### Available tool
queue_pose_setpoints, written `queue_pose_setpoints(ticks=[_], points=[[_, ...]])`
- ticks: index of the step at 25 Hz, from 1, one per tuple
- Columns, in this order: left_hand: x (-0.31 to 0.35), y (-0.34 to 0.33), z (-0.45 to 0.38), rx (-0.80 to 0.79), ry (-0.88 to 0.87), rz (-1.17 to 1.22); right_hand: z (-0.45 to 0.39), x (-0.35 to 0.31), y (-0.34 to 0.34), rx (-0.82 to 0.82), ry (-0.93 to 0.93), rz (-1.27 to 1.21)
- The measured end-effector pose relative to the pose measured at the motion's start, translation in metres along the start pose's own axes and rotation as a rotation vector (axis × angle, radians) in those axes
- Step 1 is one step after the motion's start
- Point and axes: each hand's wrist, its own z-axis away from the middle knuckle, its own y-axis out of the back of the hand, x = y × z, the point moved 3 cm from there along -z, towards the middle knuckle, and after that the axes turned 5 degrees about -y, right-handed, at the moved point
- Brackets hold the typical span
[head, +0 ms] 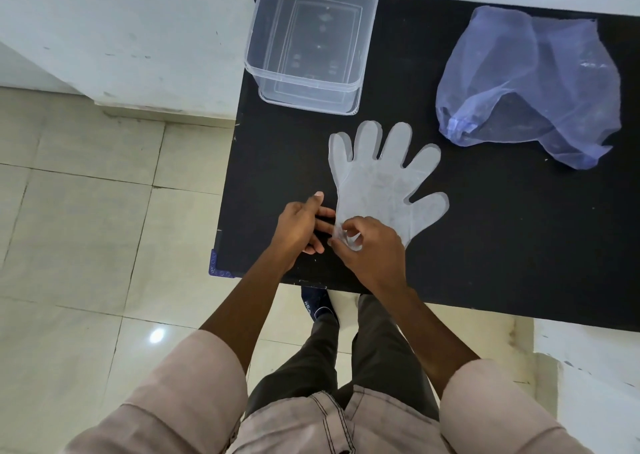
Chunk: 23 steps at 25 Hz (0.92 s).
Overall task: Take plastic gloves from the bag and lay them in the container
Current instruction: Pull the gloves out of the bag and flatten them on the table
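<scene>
Glove (381, 183) flat on black table (485, 246), fingers spread, pointing toward container (308, 41). Cuff end at near table edge. Right hand (370, 249) pinches crumpled cuff between thumb and fingers. Left hand (301, 228) just beside cuff, fingers loosely spread, fingertips touching glove edge; no firm grip seen. Container clear, at far left corner of table, nothing visible inside. Bag (526, 83) bluish, translucent, slumped at far right, well apart from glove.

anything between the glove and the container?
Nothing: in the head view only bare black mat separates the glove fingertips from the empty clear container. The blue bag sits off to the right.
</scene>
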Motion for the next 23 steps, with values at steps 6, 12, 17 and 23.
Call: queue_pose_setpoints(ticks=[6,12,17,23], points=[[-0.003,0.000,0.002,-0.031,-0.064,0.056,-0.003,0.003,0.004,-0.030,-0.242,-0.249],[-0.007,-0.004,0.006,-0.045,-0.111,0.077,-0.005,0.008,0.001,-0.094,-0.388,-0.423],[-0.010,-0.006,0.007,-0.023,-0.102,0.070,-0.002,0.008,-0.002,-0.169,-0.465,-0.559],[-0.018,0.003,0.001,0.090,-0.073,0.025,-0.004,0.016,0.006,-0.115,-0.528,-0.604]])
